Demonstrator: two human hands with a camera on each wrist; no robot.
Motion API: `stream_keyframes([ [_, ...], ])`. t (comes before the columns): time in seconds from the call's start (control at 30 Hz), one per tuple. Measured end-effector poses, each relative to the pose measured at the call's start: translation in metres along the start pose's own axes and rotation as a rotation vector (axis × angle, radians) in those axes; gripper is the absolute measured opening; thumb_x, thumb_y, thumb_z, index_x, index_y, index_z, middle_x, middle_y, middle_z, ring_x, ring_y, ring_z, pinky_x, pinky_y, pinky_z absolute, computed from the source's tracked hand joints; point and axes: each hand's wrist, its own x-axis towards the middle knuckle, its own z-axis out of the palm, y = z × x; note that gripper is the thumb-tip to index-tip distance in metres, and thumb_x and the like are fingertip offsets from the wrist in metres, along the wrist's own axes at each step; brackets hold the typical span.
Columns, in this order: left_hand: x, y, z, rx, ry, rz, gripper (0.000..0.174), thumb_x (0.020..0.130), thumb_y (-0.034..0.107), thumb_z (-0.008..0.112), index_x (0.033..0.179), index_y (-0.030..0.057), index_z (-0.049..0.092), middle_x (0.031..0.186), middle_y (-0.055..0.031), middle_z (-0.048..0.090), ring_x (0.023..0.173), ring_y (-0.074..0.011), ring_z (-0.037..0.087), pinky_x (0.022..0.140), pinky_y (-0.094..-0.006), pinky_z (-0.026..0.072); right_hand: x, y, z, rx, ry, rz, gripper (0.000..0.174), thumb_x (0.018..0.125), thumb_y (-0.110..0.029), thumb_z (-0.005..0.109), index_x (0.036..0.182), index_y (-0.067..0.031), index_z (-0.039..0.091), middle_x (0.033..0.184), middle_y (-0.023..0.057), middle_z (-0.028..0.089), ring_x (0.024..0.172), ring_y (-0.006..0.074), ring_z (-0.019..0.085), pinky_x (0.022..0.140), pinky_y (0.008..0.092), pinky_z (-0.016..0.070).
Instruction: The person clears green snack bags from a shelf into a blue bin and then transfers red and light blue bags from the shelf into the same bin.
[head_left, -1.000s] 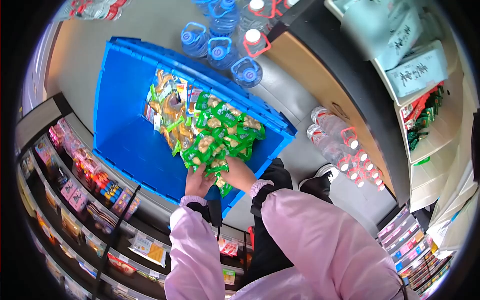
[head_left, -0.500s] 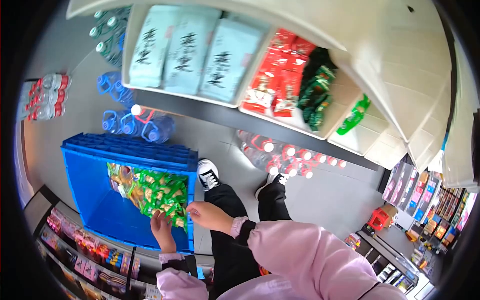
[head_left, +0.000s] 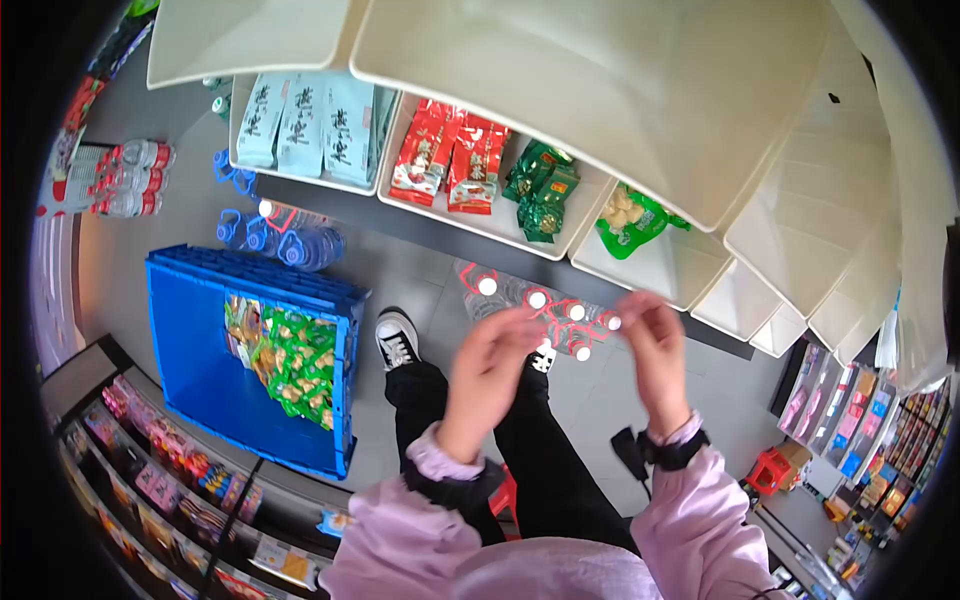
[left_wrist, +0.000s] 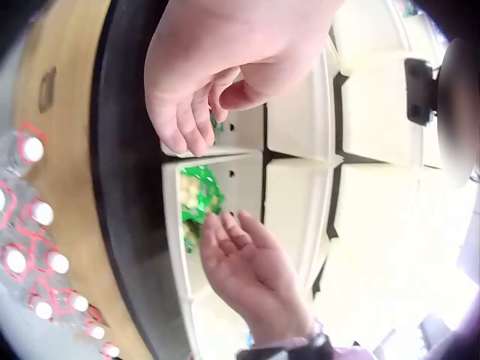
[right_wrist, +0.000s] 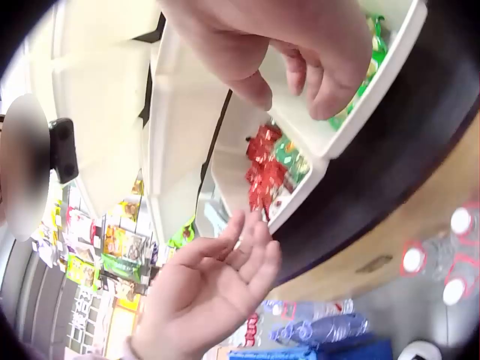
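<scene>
Both hands are held in mid-air in front of the shelf bins, with nothing in them. My left hand [head_left: 490, 375] has loosely bent fingers; my right hand [head_left: 658, 360] is raised a little to its right, fingertips near the front edge of a white bin [head_left: 650, 277]. In that bin lies a green snack packet [head_left: 632, 225] with a clear window showing beige pieces. Seen in the left wrist view, the green packets [left_wrist: 196, 193] sit between the two hands. A blue crate [head_left: 250, 262] on the floor at left holds many green snack packets [head_left: 297, 360] and some brownish packets [head_left: 243, 325].
Neighbouring bins hold pale blue bags [head_left: 300, 125], red packets [head_left: 450, 155] and dark green packets [head_left: 542, 190]. Upper bins [head_left: 590, 90] overhang these. Red-handled bottles [head_left: 537, 300] and blue-handled bottles [head_left: 310, 248] stand on the floor. A stocked shelf [head_left: 170, 480] runs behind the crate.
The view has swung from the crate to the shelf bins. Both hands have left the green packets in the crate and moved right and up in front of the bins.
</scene>
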Motion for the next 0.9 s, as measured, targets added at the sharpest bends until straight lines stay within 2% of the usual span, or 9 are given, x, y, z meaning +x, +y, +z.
stream_keyframes([
  [0.1,0.027,-0.018,0.062,-0.018,-0.061,0.05,0.035,0.084,-0.001,0.041,0.119,-0.0025,0.043,0.108,-0.0168,0.055,0.101,-0.0207,0.054,0.086,-0.0291,0.0439,0.043,0.004,-0.037,-0.086,0.151,-0.065,0.036,0.081,-0.012,0.06,0.111,0.0005,0.045,0.108,0.0075,0.05,0.1,0.0137,0.047,0.088,0.0266,0.0371],
  [0.17,0.052,-0.048,0.092,0.098,0.019,0.174,0.039,0.082,-0.002,0.04,0.121,-0.004,0.04,0.104,-0.0163,0.055,0.092,-0.0186,0.056,0.079,-0.0257,0.0454,0.073,0.012,-0.057,-0.183,0.148,0.029,0.045,0.08,-0.018,0.063,0.115,0.0011,0.043,0.111,0.009,0.049,0.102,0.0143,0.046,0.089,0.0277,0.036],
  [0.27,0.08,-0.07,0.121,0.18,0.183,0.052,0.044,0.078,0.0,0.041,0.122,-0.0042,0.038,0.097,-0.0147,0.054,0.079,-0.015,0.053,0.067,-0.0225,0.0436,0.106,0.014,-0.057,-0.01,0.032,0.196,0.053,0.078,-0.022,0.065,0.119,0.0017,0.04,0.113,0.0085,0.049,0.103,0.0161,0.046,0.088,0.0301,0.0354],
  [0.33,0.093,-0.068,0.127,0.116,0.13,0.002,0.047,0.075,0.001,0.042,0.122,-0.0041,0.038,0.096,-0.0136,0.053,0.075,-0.0135,0.05,0.061,-0.0217,0.0406,0.122,0.012,-0.052,0.089,-0.036,0.178,0.053,0.078,-0.019,0.065,0.121,-0.0004,0.04,0.114,0.0077,0.048,0.103,0.0175,0.046,0.087,0.031,0.0354],
  [0.5,0.116,-0.065,0.134,-0.158,0.068,-0.068,0.05,0.07,0.001,0.042,0.12,-0.0048,0.039,0.098,-0.0097,0.051,0.085,-0.0134,0.047,0.072,-0.0236,0.0383,0.158,0.026,-0.05,0.253,-0.015,0.04,0.049,0.077,-0.013,0.066,0.116,-0.0023,0.039,0.105,0.0098,0.052,0.093,0.019,0.051,0.08,0.0325,0.0427],
  [0.53,0.119,-0.062,0.135,-0.236,0.025,-0.06,0.053,0.069,0.0,0.041,0.122,-0.006,0.037,0.105,-0.0106,0.05,0.095,-0.0152,0.045,0.081,-0.0257,0.0355,0.162,0.029,-0.05,0.285,0.0,0.026,0.051,0.076,-0.012,0.067,0.117,-0.0024,0.038,0.105,0.0101,0.052,0.093,0.0197,0.052,0.079,0.0334,0.0435],
  [0.67,0.122,-0.057,0.14,-0.121,0.056,-0.094,0.058,0.069,-0.001,0.04,0.126,-0.0069,0.032,0.114,-0.0126,0.047,0.103,-0.0174,0.044,0.087,-0.0266,0.0328,0.156,0.025,-0.045,0.313,0.046,-0.055,0.057,0.075,-0.006,0.067,0.12,-0.0018,0.033,0.104,0.0113,0.052,0.093,0.0218,0.054,0.076,0.0354,0.0459],
  [0.83,0.133,-0.06,0.136,0.023,-0.05,-0.062,0.062,0.069,-0.005,0.035,0.13,-0.0078,0.027,0.122,-0.0156,0.043,0.115,-0.0212,0.039,0.095,-0.0253,0.0279,0.154,0.011,-0.033,0.209,-0.025,-0.042,0.043,0.075,0.0,0.064,0.113,-0.003,0.045,0.104,0.0078,0.054,0.09,0.0203,0.055,0.074,0.0326,0.0463],
  [0.9,0.136,-0.067,0.137,0.03,0.008,-0.065,0.059,0.069,-0.005,0.035,0.127,-0.007,0.031,0.117,-0.0235,0.046,0.113,-0.03,0.044,0.092,-0.0293,0.0328,0.159,0.01,-0.034,0.229,-0.078,-0.009,0.041,0.075,-0.001,0.064,0.113,-0.0025,0.046,0.102,0.0075,0.055,0.09,0.0204,0.055,0.074,0.0328,0.0467],
])
